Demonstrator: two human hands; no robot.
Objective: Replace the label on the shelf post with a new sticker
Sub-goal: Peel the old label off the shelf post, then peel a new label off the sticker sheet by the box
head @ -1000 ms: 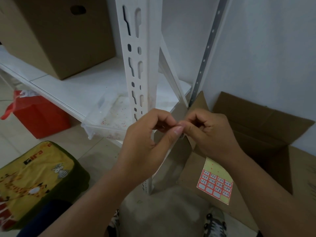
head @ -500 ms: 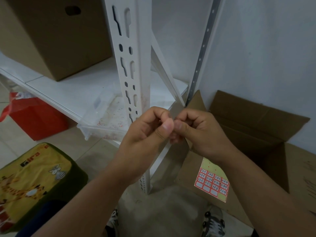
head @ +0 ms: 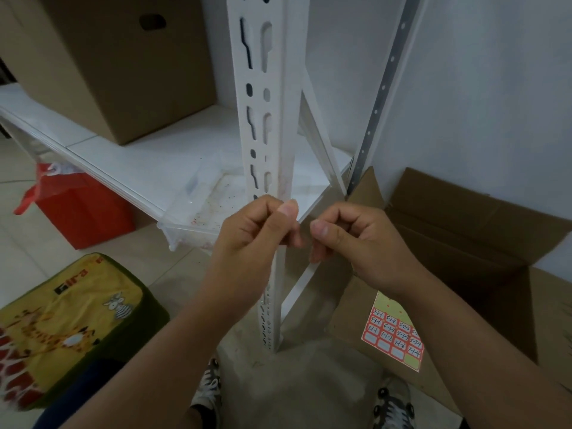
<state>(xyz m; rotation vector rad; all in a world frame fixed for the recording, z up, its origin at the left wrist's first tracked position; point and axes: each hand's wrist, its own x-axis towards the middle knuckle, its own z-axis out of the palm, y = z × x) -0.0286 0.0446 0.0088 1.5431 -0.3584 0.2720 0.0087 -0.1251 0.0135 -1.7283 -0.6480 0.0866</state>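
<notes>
- Overhead, a large closed brown cardboard box (head: 102, 63) sat far left on the white shelf board (head: 130, 162).
- An open brown cardboard box (head: 483, 243) stood on the floor at the right, against the wall.
- The white slotted metal shelf post (head: 266, 97) rose upright through the middle; no label could be made out on its visible face.
- A yellow and green cushioned stool with a giraffe print (head: 65, 329) sat near left, and a red box (head: 80, 209) lay beyond it under the shelf.
- The left hand (head: 250, 243) and right hand (head: 359, 246) were just in front of the post, close together but slightly apart, both with fingers curled and thumbs pressed to fingertips; whether either pinched anything could not be told.
- A yellow sheet of red-bordered handwritten stickers (head: 394, 331) lay on the open box's near flap, below the right wrist.
</notes>
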